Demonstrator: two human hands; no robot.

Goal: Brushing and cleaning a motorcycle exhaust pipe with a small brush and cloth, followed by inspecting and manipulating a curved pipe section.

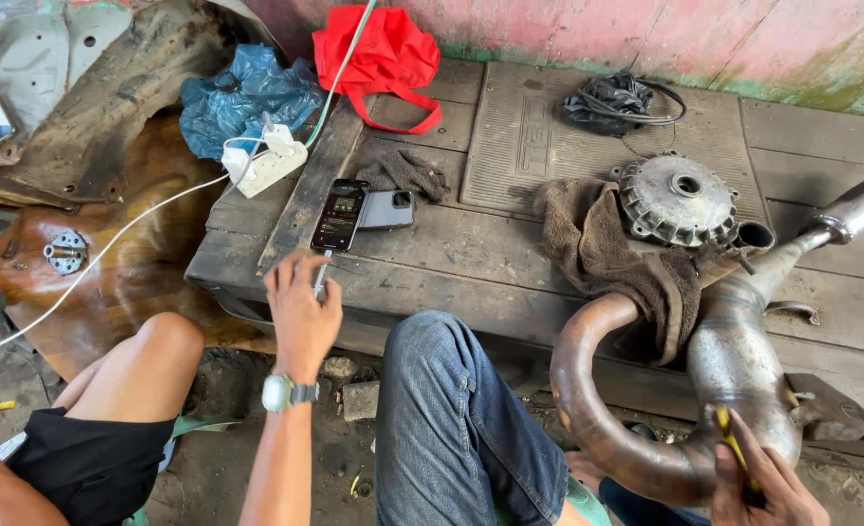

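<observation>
Meanwhile, two hands, two jobs.
Left hand pinches the cable at the phone on the bench; right hand clasps a yellow tool against the exhaust pipe. Tugging could drag the phone off.

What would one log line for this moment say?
left hand: pinching cable plug at phone | right hand: holding yellow tool against rusty exhaust pipe | bench: rag, metal hub
</observation>
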